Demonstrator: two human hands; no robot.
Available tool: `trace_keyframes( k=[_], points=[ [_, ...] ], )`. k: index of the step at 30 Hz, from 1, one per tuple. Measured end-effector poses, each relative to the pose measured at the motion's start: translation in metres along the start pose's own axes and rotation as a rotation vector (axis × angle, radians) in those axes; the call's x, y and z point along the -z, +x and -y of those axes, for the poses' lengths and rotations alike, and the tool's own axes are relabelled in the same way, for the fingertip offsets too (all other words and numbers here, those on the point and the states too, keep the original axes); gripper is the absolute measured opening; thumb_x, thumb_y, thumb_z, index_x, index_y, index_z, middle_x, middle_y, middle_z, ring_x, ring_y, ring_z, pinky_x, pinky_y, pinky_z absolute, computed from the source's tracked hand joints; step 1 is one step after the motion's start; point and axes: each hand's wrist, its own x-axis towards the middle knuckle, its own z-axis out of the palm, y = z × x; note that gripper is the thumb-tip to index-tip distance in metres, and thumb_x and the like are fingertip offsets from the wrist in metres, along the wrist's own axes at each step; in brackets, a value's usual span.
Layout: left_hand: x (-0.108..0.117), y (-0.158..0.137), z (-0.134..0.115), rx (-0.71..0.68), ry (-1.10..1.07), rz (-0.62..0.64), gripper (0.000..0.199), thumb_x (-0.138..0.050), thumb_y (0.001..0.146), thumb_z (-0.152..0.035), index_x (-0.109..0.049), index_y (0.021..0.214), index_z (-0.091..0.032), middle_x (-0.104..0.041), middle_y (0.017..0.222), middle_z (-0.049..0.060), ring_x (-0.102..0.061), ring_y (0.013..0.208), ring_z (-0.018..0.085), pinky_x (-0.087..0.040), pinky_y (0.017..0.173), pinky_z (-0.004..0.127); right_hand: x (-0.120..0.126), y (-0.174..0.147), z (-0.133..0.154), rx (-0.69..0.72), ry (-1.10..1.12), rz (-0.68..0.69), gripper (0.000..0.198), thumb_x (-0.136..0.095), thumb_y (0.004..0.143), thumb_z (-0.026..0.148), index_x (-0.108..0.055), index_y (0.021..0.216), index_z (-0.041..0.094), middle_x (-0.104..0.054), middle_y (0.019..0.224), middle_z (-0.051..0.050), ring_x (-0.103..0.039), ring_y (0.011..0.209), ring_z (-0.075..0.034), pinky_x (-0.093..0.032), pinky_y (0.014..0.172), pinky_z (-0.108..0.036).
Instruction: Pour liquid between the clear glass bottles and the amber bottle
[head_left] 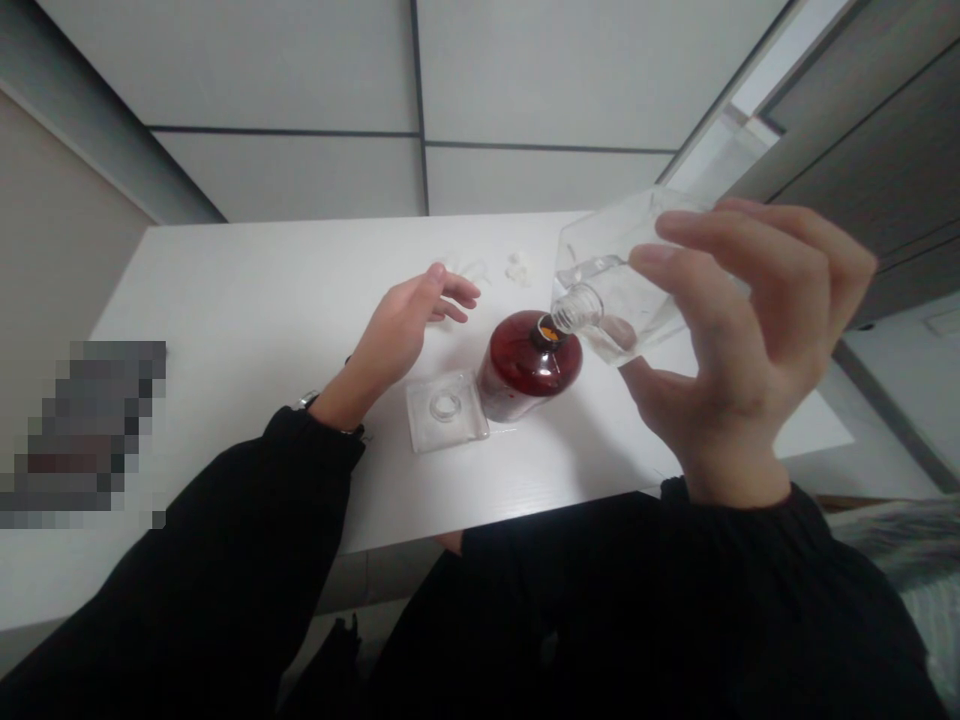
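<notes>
My right hand (750, 330) is closed round a clear square bottle (637, 255), tilted with its threaded neck down to the left. That neck meets or nearly meets the mouth of a dark red-brown bottle (521, 360), which stands upright on the table. Some clear liquid shows inside the tilted bottle; whether any is flowing, I cannot tell. Left of the brown bottle, my left hand (416, 315) hovers above the tabletop with fingers apart and nothing in it. Just below that hand, a second clear square bottle (448, 412) stands upright with its round mouth uncovered.
Small white caps or similar pieces (517, 268) lie behind the brown bottle on the white table (225, 300). A blurred-out dark object (82, 430) is at the far left. Pale panelled doors (300, 80) rise behind the table's back edge.
</notes>
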Motion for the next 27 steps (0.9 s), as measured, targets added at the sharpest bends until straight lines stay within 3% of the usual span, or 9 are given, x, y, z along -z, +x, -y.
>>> trace_keyframes(
  k=[3, 7, 11, 16, 21, 27],
  points=[
    [0.0001, -0.0002, 0.0003, -0.007, 0.0, 0.0, 0.059, -0.042, 0.107, -0.065, -0.075, 0.095, -0.017, -0.078, 0.11, 0.01, -0.073, 0.088, 0.017, -0.058, 0.089, 0.031, -0.0007, -0.0005, -0.0005, -0.011, -0.013, -0.007, 0.049, -0.064, 0.1, 0.019, -0.06, 0.147, 0.032, -0.066, 0.141, 0.005, -0.062, 0.129, -0.019, -0.055, 0.115, -0.042],
    [0.0007, 0.0, 0.0015, 0.002, 0.014, -0.005, 0.061, -0.041, 0.107, -0.066, -0.075, 0.096, -0.017, -0.079, 0.108, 0.011, -0.073, 0.089, 0.017, -0.059, 0.09, 0.032, -0.0011, -0.0004, 0.0014, 0.0, 0.0, -0.02, 0.044, -0.063, 0.098, 0.016, -0.064, 0.141, 0.024, -0.068, 0.137, 0.001, -0.062, 0.129, -0.02, -0.055, 0.115, -0.04],
    [0.002, 0.0001, 0.0035, -0.014, 0.019, 0.004, 0.061, -0.041, 0.107, -0.067, -0.075, 0.098, -0.017, -0.079, 0.104, 0.011, -0.073, 0.088, 0.018, -0.059, 0.09, 0.032, -0.0007, 0.0001, 0.0045, -0.054, 0.012, -0.005, 0.042, -0.064, 0.1, 0.019, -0.065, 0.141, 0.028, -0.069, 0.134, 0.0, -0.064, 0.128, -0.022, -0.056, 0.114, -0.043],
    [0.0025, 0.0002, 0.004, -0.017, 0.019, 0.013, 0.061, -0.04, 0.107, -0.067, -0.075, 0.097, -0.017, -0.078, 0.105, 0.01, -0.073, 0.088, 0.017, -0.058, 0.089, 0.031, -0.0008, 0.0004, 0.0032, -0.006, -0.02, -0.012, 0.037, -0.063, 0.099, 0.016, -0.069, 0.135, 0.022, -0.07, 0.133, -0.002, -0.063, 0.126, -0.021, -0.056, 0.114, -0.043],
    [0.0009, -0.0002, 0.0009, 0.008, 0.032, 0.003, 0.062, -0.039, 0.107, -0.068, -0.074, 0.096, -0.017, -0.078, 0.112, 0.011, -0.073, 0.09, 0.017, -0.058, 0.09, 0.03, 0.0009, 0.0003, 0.0025, 0.0, 0.008, -0.009, 0.05, -0.065, 0.097, 0.015, -0.062, 0.146, 0.027, -0.068, 0.138, 0.0, -0.062, 0.128, -0.02, -0.056, 0.115, -0.042],
    [0.0, -0.0008, -0.0008, 0.012, 0.019, 0.004, 0.06, -0.04, 0.108, -0.066, -0.074, 0.096, -0.017, -0.078, 0.112, 0.011, -0.073, 0.092, 0.017, -0.058, 0.09, 0.03, 0.0022, 0.001, 0.0049, -0.079, 0.016, 0.023, 0.051, -0.063, 0.102, 0.02, -0.06, 0.148, 0.039, -0.065, 0.143, 0.01, -0.064, 0.13, -0.02, -0.055, 0.116, -0.042]
  ],
)
